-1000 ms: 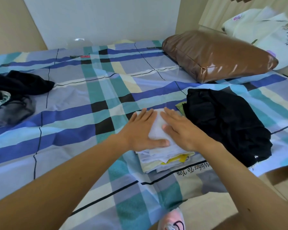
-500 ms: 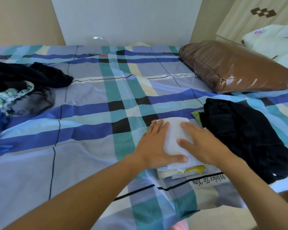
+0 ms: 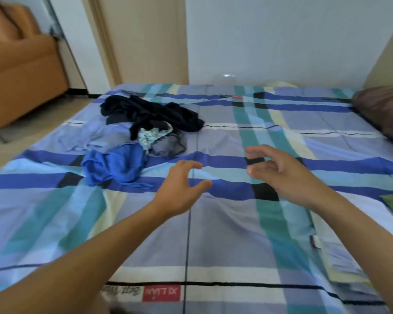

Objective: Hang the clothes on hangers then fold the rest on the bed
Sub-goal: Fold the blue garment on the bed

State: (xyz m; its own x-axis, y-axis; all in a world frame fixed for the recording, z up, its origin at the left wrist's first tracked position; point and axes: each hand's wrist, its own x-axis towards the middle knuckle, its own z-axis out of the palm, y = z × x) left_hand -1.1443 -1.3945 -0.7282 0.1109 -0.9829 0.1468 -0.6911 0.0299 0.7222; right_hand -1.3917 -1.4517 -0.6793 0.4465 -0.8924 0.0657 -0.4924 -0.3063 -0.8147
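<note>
Sheet (image 3: 213, 234) has a red "XI LIAN" tag (image 3: 161, 293), upside down. Left hand (image 3: 179, 189) and right hand (image 3: 279, 175) hover half-open, holding nothing. Clothes (image 3: 136, 132) sit piled far-left on it.

Our left hand (image 3: 179, 189) empty, fingers curled | our right hand (image 3: 279, 175) empty | both above the bed (image 3: 213, 241) | clothes pile (image 3: 141, 134) far left

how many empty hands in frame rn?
2. Left hand hovers open over the bed, right of the clothes pile; right hand hovers open beside it. Neither holds anything.
</note>
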